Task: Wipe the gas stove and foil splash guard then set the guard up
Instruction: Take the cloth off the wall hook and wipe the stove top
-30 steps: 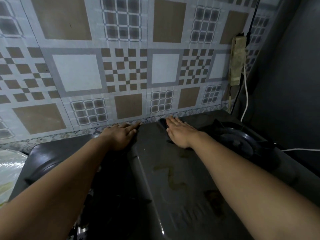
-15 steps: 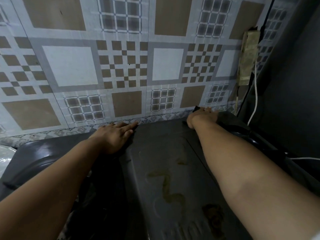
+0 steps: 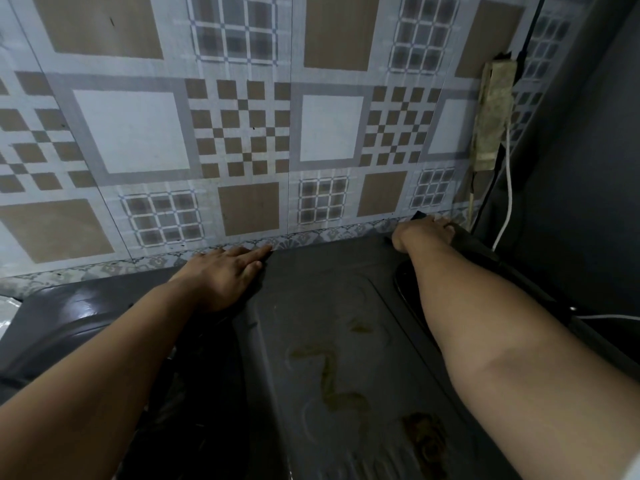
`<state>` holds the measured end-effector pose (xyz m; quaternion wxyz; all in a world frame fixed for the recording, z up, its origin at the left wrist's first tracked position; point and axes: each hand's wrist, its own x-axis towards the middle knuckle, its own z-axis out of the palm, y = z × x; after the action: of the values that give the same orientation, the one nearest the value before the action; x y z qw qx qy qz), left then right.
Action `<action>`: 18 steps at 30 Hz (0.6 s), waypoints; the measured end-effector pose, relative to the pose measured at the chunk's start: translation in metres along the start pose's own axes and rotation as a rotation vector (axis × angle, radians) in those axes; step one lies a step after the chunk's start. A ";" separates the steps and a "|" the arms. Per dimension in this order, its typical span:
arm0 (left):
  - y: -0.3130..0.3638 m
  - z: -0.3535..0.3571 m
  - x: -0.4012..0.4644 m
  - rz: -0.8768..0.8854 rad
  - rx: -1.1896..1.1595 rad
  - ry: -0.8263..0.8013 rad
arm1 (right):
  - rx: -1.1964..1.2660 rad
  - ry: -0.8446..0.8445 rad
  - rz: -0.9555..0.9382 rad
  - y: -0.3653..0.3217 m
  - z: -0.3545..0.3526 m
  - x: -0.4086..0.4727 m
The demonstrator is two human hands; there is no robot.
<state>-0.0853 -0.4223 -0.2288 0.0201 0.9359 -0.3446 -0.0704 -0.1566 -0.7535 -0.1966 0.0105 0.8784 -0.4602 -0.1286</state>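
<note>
1. I have one view only, from the head camera worn by the person, so no second view shares any of the scene.
2. It looks forward and down along both forearms to the left hand (image 3: 223, 277) and right hand (image 3: 424, 232).
3. It faces the patterned tiled wall (image 3: 242, 133) squarely and from close up.
4. The wide lens bends the tile lines; the gas stove (image 3: 329, 341) fills the lower frame.

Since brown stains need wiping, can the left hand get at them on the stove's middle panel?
Probably yes: the left hand lies flat at the back of the stove, and the brown stains sit uncovered between both forearms, nothing over them.
</note>
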 end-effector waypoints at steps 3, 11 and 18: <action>0.001 0.000 0.000 -0.012 -0.004 -0.004 | -0.027 -0.003 -0.091 -0.002 -0.001 -0.004; 0.003 -0.003 -0.003 -0.005 -0.015 0.001 | 0.104 -0.012 -0.450 -0.022 0.009 -0.039; 0.004 -0.003 -0.003 -0.007 -0.035 0.008 | 0.147 -0.060 -0.644 -0.039 0.017 -0.078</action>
<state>-0.0895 -0.4230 -0.2250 0.0378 0.9368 -0.3401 -0.0728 -0.1712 -0.6660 -0.2017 -0.1075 0.9730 -0.1669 -0.1176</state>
